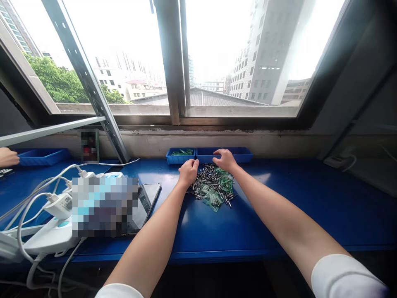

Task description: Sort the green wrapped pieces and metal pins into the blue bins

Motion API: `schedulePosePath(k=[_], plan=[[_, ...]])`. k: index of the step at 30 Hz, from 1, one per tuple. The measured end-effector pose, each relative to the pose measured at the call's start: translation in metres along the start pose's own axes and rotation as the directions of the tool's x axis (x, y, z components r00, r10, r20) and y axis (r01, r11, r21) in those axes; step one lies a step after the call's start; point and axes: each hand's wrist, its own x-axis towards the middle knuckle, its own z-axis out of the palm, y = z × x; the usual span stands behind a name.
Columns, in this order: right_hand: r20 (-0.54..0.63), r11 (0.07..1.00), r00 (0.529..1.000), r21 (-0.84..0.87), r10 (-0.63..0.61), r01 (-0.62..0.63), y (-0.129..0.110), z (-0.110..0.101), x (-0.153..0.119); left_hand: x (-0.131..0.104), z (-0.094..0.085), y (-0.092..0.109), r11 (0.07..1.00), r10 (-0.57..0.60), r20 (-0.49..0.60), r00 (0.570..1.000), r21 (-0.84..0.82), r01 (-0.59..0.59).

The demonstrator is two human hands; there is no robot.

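A heap of dark metal rods (211, 180) and small green circuit boards (213, 200) lies on the blue table. My left hand (187, 172) is at the left edge of this heap, fingers curled in and thumb raised; whatever it may hold is hidden. Above the far right of the heap is my right hand (226, 160), its fingers bent and apart, with nothing visible between them. Just behind the hands stand a small blue bin (173, 159) with green boards inside and a long blue bin (245, 157), whose inside is mostly hidden.
To the left are a white power strip (46, 240) with plugged-in chargers and cables, and a dark phone or tablet (151, 194). Another person's hand (8, 157) is at the far left, beside a blue tray (43, 157). A metal post (113, 132) rises before the window.
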Motion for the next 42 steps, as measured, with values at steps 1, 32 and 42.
schedulePosePath(k=[1,32,42], plan=[[0.011,0.999,1.000,-0.042,0.003,-0.003,0.003,0.000,0.007,0.000,0.000,0.000,1.000,-0.001,0.001,1.000,0.007,0.001],[0.252,0.993,0.963,-0.044,-0.099,0.114,-0.006,0.003,-0.054,0.003,0.020,-0.018,0.950,0.173,0.209,0.963,0.222,-0.219],[0.119,0.974,0.986,0.212,-0.112,0.085,-0.012,0.001,-0.052,-0.008,0.011,0.001,0.928,0.342,0.113,0.933,0.118,-0.354]])
